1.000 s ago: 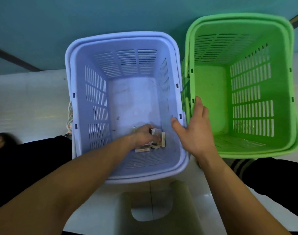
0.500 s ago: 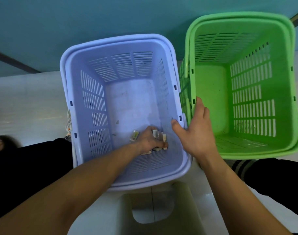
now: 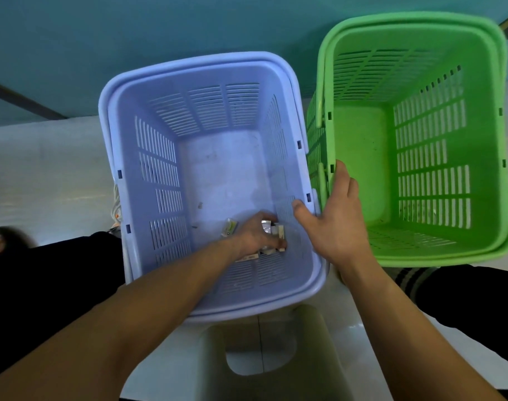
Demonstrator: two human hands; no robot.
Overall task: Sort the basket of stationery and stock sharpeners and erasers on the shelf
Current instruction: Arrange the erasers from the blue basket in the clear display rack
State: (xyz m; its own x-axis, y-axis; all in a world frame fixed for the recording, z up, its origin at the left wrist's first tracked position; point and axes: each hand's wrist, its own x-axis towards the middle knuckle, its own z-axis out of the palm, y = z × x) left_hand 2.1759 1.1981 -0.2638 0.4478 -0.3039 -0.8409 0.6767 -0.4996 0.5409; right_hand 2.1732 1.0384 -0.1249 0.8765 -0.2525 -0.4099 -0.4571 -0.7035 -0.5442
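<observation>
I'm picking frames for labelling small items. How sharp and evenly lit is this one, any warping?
Head view: dim, bluish-green cast, no hard shadows; the wide lens bows the rims of the purple basket and green basket; the green basket's far right corner is motion-smeared; the small packets under the left hand are too soft to read.

Shop, likely: lilac shopping basket [image 3: 148,157], green shopping basket [image 3: 432,134], pale tiled floor [image 3: 44,175], teal wall [image 3: 131,30].
</observation>
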